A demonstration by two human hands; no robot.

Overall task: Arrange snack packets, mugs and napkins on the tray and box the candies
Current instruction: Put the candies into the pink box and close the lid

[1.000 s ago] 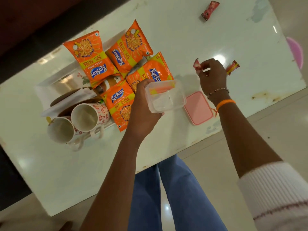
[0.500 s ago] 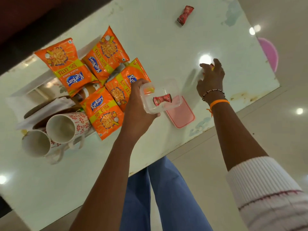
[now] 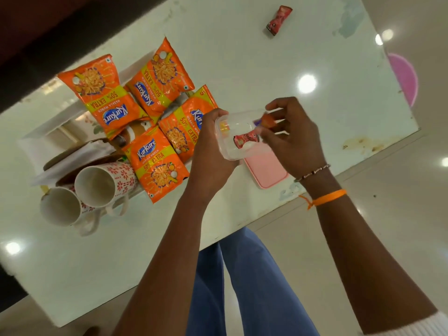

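My left hand [image 3: 212,151] grips a clear plastic box [image 3: 238,137] above the table's near edge. One red candy [image 3: 246,139] lies inside it. My right hand [image 3: 294,139] is over the box's right rim, pinching another red-orange candy [image 3: 268,120]. A third red candy [image 3: 278,20] lies far back on the table. Several orange snack packets [image 3: 155,163] lie on the white tray [image 3: 46,132] at the left, with folded napkins [image 3: 72,157] and two white patterned mugs [image 3: 94,181] on their sides at the tray's near end.
The box's pink lid [image 3: 266,169] lies on the white table [image 3: 266,69] just under my hands, near the front edge. A pink round object [image 3: 404,78] shows past the table's right edge. My blue-trousered legs [image 3: 242,287] are below the table edge.
My right hand picked a candy off the table to the right and brought it back over the box. A red candy now lies inside the box, which has stayed in my left hand.
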